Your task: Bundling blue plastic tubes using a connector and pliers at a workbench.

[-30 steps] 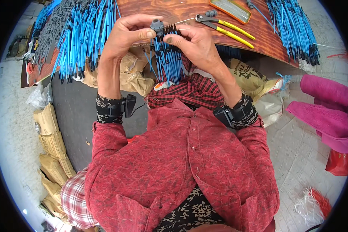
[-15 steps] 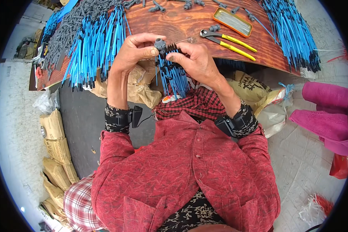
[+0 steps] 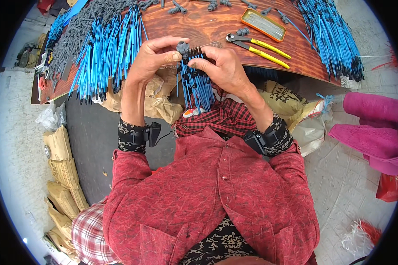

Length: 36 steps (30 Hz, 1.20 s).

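My left hand (image 3: 152,57) pinches a small grey plastic fitting (image 3: 182,47) between thumb and fingers, above the table's near edge. My right hand (image 3: 221,64) is closed, thumb and index finger pressed at a black ribbed piece (image 3: 195,53) that adjoins the fitting. A thin wire-like strand (image 3: 211,43) sticks out beyond the right fingers; where it begins is hidden. Below both hands hangs a bunch of blue rods with black ends (image 3: 197,90). To the right on the table lie pincers with yellow handles (image 3: 267,51).
The brown wooden table (image 3: 199,24) carries grey fittings (image 3: 75,42) and blue rods (image 3: 104,62) at left, and more blue rods (image 3: 334,39) at right. An orange-rimmed tray (image 3: 242,20) holds thin needle-like pieces. Sacks (image 3: 311,112) stand below; a pink cloth-covered seat (image 3: 367,130) is at right.
The whole view has shifted slightly. Both hands keep almost the same grip and place, with the fitting and the black ribbed piece still together between them.
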Available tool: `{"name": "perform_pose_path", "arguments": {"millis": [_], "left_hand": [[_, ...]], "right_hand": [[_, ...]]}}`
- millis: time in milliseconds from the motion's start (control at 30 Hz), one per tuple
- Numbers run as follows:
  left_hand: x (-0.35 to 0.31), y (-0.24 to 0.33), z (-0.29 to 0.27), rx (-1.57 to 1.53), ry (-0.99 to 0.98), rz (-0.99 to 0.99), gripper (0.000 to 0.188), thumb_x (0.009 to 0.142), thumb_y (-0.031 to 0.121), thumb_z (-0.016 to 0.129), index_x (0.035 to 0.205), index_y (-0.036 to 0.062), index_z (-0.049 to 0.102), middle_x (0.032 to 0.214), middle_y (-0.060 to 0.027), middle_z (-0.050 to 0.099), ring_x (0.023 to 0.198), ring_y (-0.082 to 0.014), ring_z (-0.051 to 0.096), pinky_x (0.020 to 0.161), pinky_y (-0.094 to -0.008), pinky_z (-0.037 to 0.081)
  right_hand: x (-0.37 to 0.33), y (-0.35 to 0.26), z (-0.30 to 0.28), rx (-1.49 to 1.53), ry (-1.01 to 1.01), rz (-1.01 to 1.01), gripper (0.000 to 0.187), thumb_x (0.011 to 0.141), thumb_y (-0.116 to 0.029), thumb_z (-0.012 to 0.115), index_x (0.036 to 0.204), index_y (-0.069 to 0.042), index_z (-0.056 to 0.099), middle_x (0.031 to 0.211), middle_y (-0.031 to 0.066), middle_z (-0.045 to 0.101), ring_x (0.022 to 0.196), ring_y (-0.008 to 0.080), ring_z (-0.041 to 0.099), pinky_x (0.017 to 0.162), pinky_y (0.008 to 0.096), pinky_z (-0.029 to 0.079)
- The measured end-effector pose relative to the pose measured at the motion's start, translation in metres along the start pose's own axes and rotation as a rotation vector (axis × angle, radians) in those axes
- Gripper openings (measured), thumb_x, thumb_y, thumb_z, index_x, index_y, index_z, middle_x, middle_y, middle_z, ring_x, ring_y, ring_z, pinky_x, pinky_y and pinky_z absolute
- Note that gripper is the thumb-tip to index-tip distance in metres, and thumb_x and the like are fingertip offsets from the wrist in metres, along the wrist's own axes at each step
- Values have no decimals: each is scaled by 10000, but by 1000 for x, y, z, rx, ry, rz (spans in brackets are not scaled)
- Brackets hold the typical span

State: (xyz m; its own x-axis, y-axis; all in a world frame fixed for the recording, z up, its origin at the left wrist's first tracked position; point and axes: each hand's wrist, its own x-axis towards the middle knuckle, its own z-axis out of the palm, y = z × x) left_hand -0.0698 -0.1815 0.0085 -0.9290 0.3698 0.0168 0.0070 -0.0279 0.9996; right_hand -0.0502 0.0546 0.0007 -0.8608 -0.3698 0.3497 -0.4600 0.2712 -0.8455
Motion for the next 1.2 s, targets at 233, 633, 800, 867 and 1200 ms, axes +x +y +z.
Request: {"name": "perform_pose_path", "arguments": {"millis": [233, 633, 800, 867, 1200], "left_hand": [[-1, 5, 1, 12, -16, 70, 410, 798, 89, 830, 1194, 45, 732, 1023, -20, 731, 904, -97, 664, 812, -265, 546], [-1, 35, 4, 12, -83, -165, 486, 781, 73, 839, 1230, -9, 672, 1015, -56, 733, 888, -112, 686, 815, -264, 560], [5, 40, -11, 13, -183, -264, 482, 767, 67, 848, 1221, 31, 688, 950, -30, 727, 809, -81, 657, 700, -244, 543], [6, 40, -12, 93, -280, -224, 442, 763, 66, 852, 1179, 25, 707, 934, -27, 728, 788, -69, 647, 685, -237, 532], [13, 31, -6, 183, -351, -29, 383, 754, 70, 854, 1121, 37, 748, 935, 14, 713, 848, -69, 641, 772, -238, 515]], "right_hand": [[-2, -4, 0, 80, -14, 13, 230, 857, -235, 745, 881, -6, 731, 698, 155, 654, 582, 237, 628, 551, 367, 453], [-6, -3, 2, 104, -9, -38, 231, 873, -218, 736, 875, 11, 715, 661, 153, 610, 557, 218, 580, 544, 371, 422], [-8, -8, -2, 73, -108, -16, 181, 913, -165, 705, 963, 5, 736, 716, 67, 652, 652, 108, 591, 611, 296, 450], [-9, -13, -7, 107, -155, 7, 181, 913, -161, 704, 951, 14, 733, 727, 62, 638, 655, 102, 575, 610, 292, 446], [-6, -3, -11, 206, -191, -22, 178, 879, -151, 731, 939, 17, 736, 656, 47, 607, 611, 72, 509, 550, 301, 412]]}}
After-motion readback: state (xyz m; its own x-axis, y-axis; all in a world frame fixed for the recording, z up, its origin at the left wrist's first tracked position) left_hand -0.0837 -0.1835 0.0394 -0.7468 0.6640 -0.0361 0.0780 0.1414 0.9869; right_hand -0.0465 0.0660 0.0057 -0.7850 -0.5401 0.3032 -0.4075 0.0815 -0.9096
